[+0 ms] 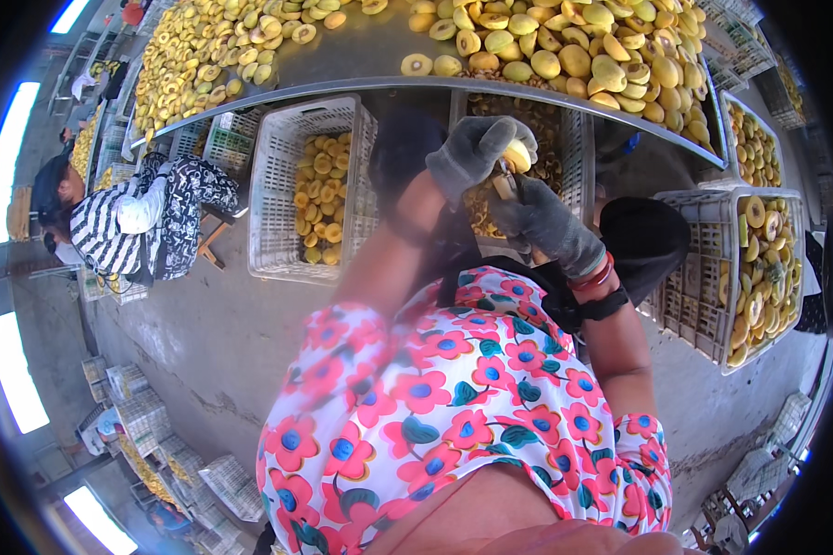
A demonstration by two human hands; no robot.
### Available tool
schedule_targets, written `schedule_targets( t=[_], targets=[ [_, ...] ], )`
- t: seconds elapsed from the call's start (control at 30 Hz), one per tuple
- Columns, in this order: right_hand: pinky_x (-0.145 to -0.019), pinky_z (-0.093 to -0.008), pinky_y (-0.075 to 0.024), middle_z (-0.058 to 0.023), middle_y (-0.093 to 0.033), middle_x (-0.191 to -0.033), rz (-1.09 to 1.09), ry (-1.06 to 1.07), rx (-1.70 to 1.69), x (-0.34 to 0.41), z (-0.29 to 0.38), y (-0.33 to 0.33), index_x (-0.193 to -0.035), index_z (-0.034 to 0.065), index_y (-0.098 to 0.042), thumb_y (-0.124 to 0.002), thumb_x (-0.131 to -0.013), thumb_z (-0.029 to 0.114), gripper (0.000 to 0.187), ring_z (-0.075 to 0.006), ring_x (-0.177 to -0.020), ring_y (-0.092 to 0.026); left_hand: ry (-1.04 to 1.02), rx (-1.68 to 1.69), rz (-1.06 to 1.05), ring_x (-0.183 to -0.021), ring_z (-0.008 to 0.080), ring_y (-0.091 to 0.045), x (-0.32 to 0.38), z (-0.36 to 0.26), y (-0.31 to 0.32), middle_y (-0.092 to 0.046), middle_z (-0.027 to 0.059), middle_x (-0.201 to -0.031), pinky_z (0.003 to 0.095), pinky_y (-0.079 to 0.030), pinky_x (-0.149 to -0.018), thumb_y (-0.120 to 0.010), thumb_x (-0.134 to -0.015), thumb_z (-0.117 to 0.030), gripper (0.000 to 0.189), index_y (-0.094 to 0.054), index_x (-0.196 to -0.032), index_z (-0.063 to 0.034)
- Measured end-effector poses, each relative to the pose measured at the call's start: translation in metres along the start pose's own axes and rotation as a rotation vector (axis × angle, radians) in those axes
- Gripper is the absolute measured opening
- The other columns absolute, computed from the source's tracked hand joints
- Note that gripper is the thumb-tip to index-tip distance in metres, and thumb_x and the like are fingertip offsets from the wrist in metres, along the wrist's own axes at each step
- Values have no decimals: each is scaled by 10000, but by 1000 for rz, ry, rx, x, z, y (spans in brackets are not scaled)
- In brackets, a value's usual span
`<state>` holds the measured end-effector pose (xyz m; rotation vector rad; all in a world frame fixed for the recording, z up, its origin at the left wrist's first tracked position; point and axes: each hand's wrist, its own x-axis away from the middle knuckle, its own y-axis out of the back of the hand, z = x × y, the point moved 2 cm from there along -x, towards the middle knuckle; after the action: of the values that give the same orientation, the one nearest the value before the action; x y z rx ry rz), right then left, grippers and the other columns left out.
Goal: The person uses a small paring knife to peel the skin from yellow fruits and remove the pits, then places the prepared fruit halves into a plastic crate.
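Observation:
My left hand (pixel 475 152), in a grey knit glove, grips a pale yellow fruit half (pixel 517 157) above a crate at the table's edge. Wearing a matching glove, my right hand (pixel 547 220) is closed on a small tool with a light handle (pixel 505 186), its metal end against the fruit. The exact kind of tool cannot be told. Just beyond both hands lies the metal table (pixel 361 55), bearing heaps of halved yellow fruit (pixel 545 64). Dark scraps and peelings (pixel 482 215) fill the crate below my hands.
Left of my knees stands a white plastic crate (pixel 271 187) partly filled with fruit halves. A full crate (pixel 694 270) is at the right, another behind it. A person in striped clothing (pixel 118 229) sits at the far left. Stacked crates (pixel 142 420) stand at lower left.

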<state>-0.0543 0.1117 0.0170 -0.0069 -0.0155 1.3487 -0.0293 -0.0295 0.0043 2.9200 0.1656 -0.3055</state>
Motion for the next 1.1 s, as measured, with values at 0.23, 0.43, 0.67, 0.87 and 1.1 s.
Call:
schedule_targets(
  t=[0.23,0.43,0.67,0.87,1.1],
  targets=[
    [-373,-180,-309,31,-427,-612,46,-406,-333,3,3,-4,-800,74,-491,-540,-805,127,73,-48,-446,-395,42,59,6,-726,151,-602,-1,7,3,-630,85,-759,279,-480,-669,-386,-882,-507,546,-610,-823,-13],
    [-362,-203,-325,21,-444,-596,-75,135,55,-5,-1,-8,-856,56,-506,-535,-807,115,83,-63,-414,-406,315,-107,-821,-567,189,-623,25,4,79,-626,115,-681,263,-487,-439,-292,-848,-617,674,-634,-816,-37],
    [-361,-228,-360,9,-458,-546,-378,-366,-149,-11,-76,17,-834,52,-497,-530,-819,148,103,-82,-407,-452,707,-1335,-851,-1063,292,-522,60,15,205,-555,129,-1141,376,-398,-904,-373,-827,-529,560,-539,-1126,-85],
    [-361,-237,-366,2,-463,-547,-417,-400,-42,-25,-56,16,-815,44,-491,-518,-823,154,114,-85,-425,-466,654,-1236,-531,-1017,308,-549,-42,82,187,-582,147,-1083,392,-428,-866,-540,-757,-458,498,-568,-1079,-79],
    [-360,-244,-359,-3,-467,-530,-403,-99,220,-20,-182,58,-781,35,-498,-505,-829,159,133,-97,-403,-461,868,-1043,-130,-1059,303,-519,-72,132,184,-541,162,-1147,385,-413,-890,-617,-732,-419,512,-540,-1114,-87]
  ],
)
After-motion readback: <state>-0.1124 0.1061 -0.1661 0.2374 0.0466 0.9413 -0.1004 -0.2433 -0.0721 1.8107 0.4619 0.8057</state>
